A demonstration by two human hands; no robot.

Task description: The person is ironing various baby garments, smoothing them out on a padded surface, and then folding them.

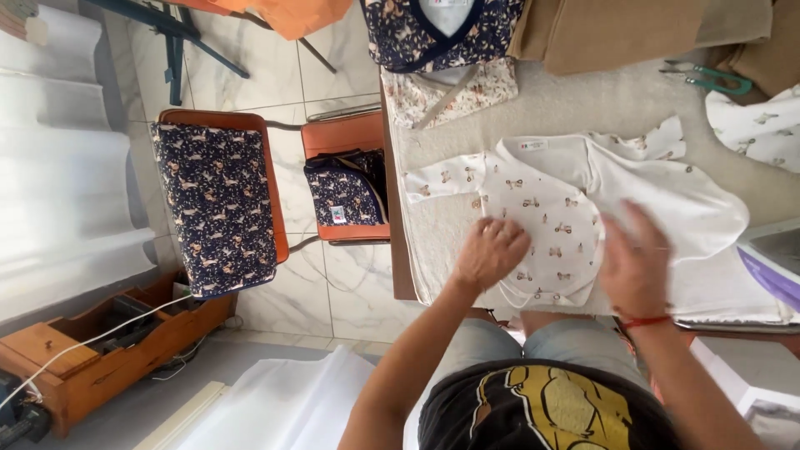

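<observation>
Bodysuit, white with small prints, lies on the padded table, and we press it flat: left hand loosely curled on its lower front, right hand open on the plain side. One sleeve is spread; the wide side looks unsmoothed. Scissors lie beyond.

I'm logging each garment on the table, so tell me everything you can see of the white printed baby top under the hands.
The white baby top with small brown prints looks like soft cotton. It lies flat and spread open on the beige padded table, one short sleeve out to the side, a small label at the neckline, snaps along the lower edge. The left hand presses on its printed front; the right hand lies on its plain white side.
</observation>
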